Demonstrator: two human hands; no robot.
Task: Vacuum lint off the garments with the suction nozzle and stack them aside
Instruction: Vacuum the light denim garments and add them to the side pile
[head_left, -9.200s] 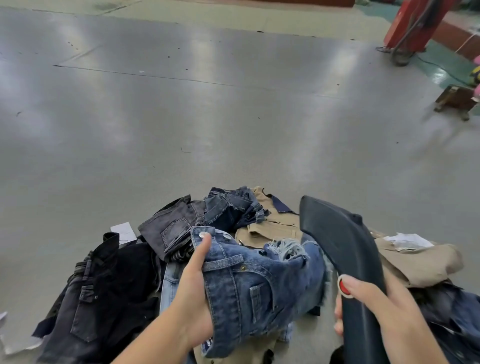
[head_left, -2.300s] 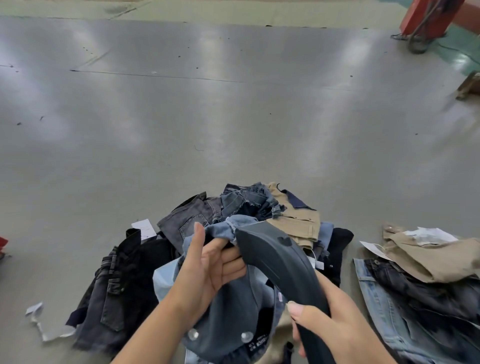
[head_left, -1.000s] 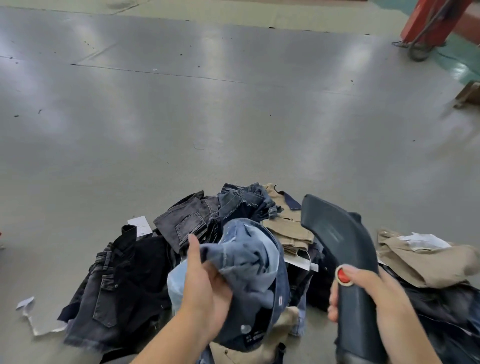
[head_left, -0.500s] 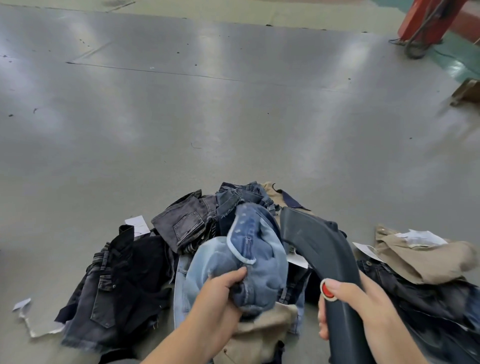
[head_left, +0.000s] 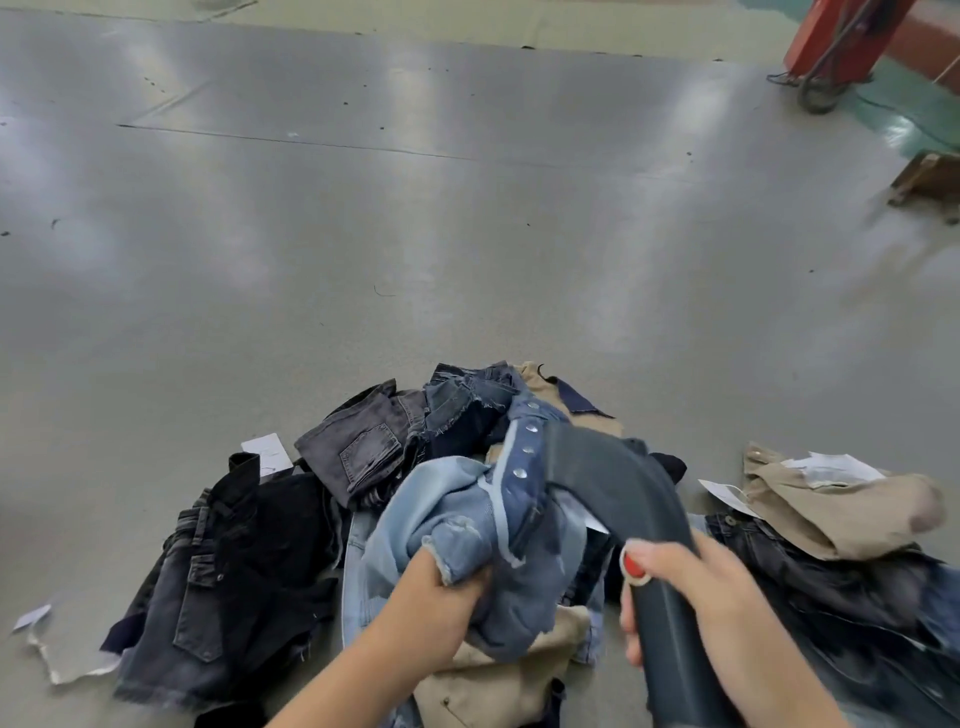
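Left hand: the left hand (head_left: 447, 597) is bunched into a light blue denim garment (head_left: 478, 525), gripping a fold and holding it up over the heap.
Right hand: the right hand (head_left: 691, 597) is wrapped around the dark suction nozzle (head_left: 623, 499), thumb on its red button (head_left: 635, 564).
Nozzle: its mouth lies against the snap-button edge of the held garment, so cleaning of this piece looks under way.
Left to do: the unsorted pile (head_left: 291, 519) of black, grey, blue and tan garments lies on the floor (head_left: 415, 234) under and to the left of the hands; it looks like most of the work.
Done: a smaller stack (head_left: 841, 525), tan on top of dark denim, sits to the right, apart from the heap; probably the finished pieces.
Paper: loose tags (head_left: 267, 451) lie beside the heap.
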